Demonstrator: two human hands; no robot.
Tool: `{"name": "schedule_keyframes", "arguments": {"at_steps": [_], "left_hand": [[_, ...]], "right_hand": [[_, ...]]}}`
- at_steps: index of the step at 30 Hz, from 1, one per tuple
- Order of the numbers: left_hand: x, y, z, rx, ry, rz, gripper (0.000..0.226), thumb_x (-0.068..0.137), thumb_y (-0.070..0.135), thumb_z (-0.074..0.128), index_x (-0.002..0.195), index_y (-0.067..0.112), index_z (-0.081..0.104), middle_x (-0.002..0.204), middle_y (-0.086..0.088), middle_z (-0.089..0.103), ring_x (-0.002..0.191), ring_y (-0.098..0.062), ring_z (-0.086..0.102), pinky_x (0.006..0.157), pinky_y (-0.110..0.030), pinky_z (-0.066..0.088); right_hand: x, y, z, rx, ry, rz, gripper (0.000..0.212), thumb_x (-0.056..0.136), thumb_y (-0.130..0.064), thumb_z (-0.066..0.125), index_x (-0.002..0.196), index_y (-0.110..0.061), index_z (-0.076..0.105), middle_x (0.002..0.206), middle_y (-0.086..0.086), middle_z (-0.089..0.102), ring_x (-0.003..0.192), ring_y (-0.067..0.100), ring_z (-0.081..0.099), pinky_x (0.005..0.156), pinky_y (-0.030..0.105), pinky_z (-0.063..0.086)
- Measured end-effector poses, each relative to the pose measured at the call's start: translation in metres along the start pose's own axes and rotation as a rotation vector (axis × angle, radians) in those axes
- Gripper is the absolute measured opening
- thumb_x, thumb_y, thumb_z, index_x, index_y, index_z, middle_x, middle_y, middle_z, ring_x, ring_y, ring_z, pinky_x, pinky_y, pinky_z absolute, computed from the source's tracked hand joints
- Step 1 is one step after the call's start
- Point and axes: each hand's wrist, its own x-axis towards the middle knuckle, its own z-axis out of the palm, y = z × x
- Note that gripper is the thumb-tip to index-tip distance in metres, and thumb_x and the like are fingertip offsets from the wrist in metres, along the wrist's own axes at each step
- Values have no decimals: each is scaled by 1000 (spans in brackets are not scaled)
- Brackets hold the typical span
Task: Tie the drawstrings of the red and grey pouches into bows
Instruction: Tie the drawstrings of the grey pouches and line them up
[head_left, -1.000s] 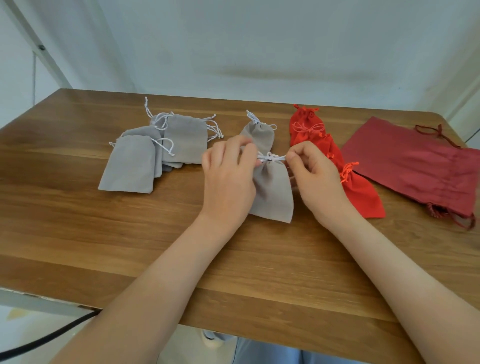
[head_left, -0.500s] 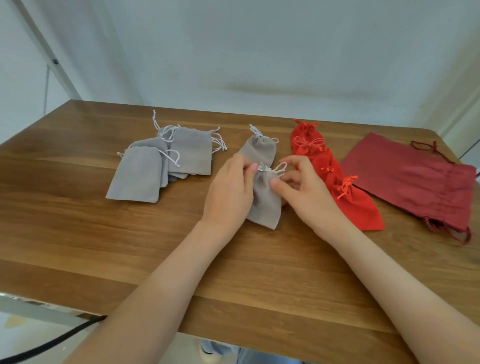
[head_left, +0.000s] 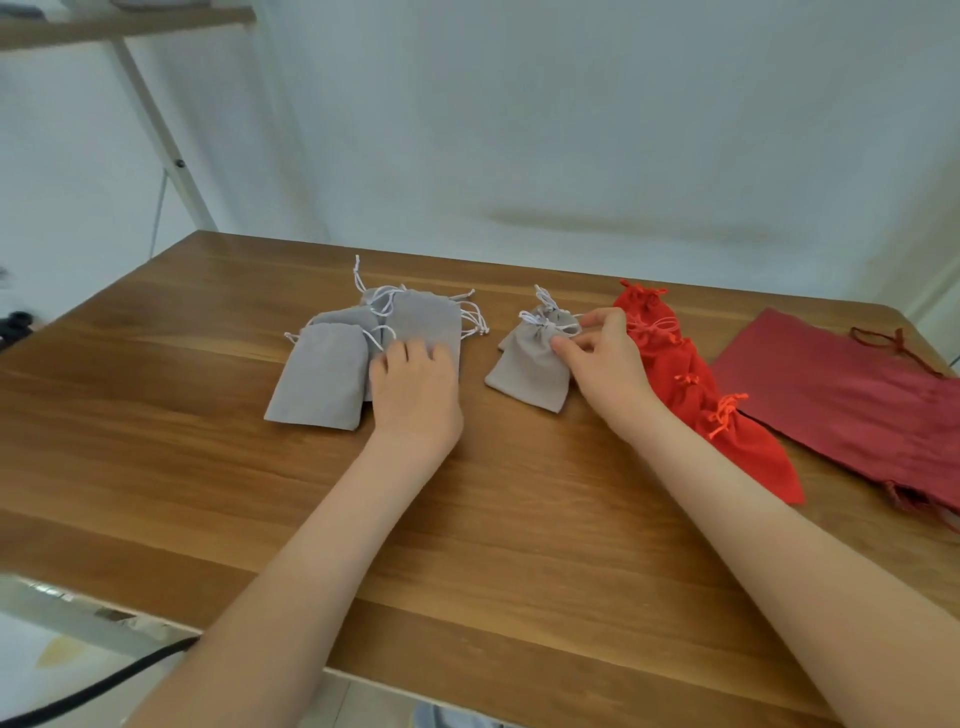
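The grey pouch (head_left: 527, 366) I was working on lay flat on the table (head_left: 467, 530), a little right of the middle, its neck gathered and pointing away from me. Its white drawstring (head_left: 540, 323) sat in loops at the neck, and my right hand (head_left: 608, 364) pinched the right-hand loop between thumb and forefinger, the other fingers curled loosely above. A second grey pouch (head_left: 558, 314) peeked out from behind it, partly covered.

My left hand (head_left: 415, 395) lay palm down with straight fingers resting on the pile of grey pouches (head_left: 322, 374) to the left, gripping nothing. Those pouches overlapped one another, their white cords trailing loose at the far end.

Just beyond my right hand ran a row of red pouches (head_left: 691, 384), overlapping, with orange-red cords knotted at their necks. Further right lay a large dark red drawstring bag (head_left: 841, 395), flat on the table. A black cable (head_left: 104, 680) hung below the table's near left edge.
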Motion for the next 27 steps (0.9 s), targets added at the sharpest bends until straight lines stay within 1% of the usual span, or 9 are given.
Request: {"name": "schedule_keyframes", "arguments": {"at_steps": [2,6,11,15,17,20,22,24,27], "left_hand": [[0,-5,3,24,29,27,36,90,9,44,126,7,44,129,-13,47,121,-30,42,98,-36,36],[3,-6,7,27,85,61,25,93,8,39,116,9,48,120,-11,54,113,-27,49,91,-34,40],[3,-6,13,-28,374,46,21,80,2,41,81,7,62,76,-11,63,81,-31,60,91,-46,44],[8,-6,16,-82,592,68,8,85,4,51,81,6,58,74,-9,62,82,-28,61,99,-52,41],[10,-5,14,-111,676,86,7,87,5,54,87,3,60,79,-10,63,84,-28,62,97,-50,44],[8,0,6,-234,791,122,6,87,1,56,90,1,62,82,-12,64,83,-29,63,90,-46,49],[2,9,-3,-349,842,209,9,89,0,53,91,0,61,87,-13,64,85,-29,61,87,-41,49],[-7,21,-13,-466,826,354,15,93,2,47,92,-2,61,93,-15,64,91,-29,59,87,-38,48],[-21,34,-23,-627,632,628,21,95,11,44,95,-1,61,96,-13,65,97,-23,57,89,-33,47]], "right_hand": [[4,3,4,-22,-8,-14,36,93,-26,58,120,-10,40,96,7,65,90,14,59,65,14,38],[9,3,6,-109,-114,-54,36,94,-36,53,120,-13,44,105,-3,58,95,11,53,65,17,37],[25,11,7,-291,-180,-124,32,97,-22,46,128,-14,40,116,10,60,99,21,55,77,31,40],[30,13,14,-549,-4,-196,33,93,-16,46,126,-11,48,124,11,54,113,27,43,90,38,34],[24,7,15,-589,126,-287,37,86,-17,44,121,-11,54,123,9,51,112,26,38,88,36,29],[11,-9,13,-295,131,-273,31,85,-24,43,110,-15,58,108,2,53,100,20,44,84,32,34],[2,-29,11,118,-53,-17,18,92,-34,50,102,-20,55,93,8,62,79,22,57,70,35,45],[-7,-42,8,384,-256,229,27,94,-41,50,106,-17,51,87,13,62,62,24,62,56,33,49],[-19,-42,-8,552,-316,250,28,95,-15,52,122,-8,47,93,12,58,64,15,60,53,26,51]]}}
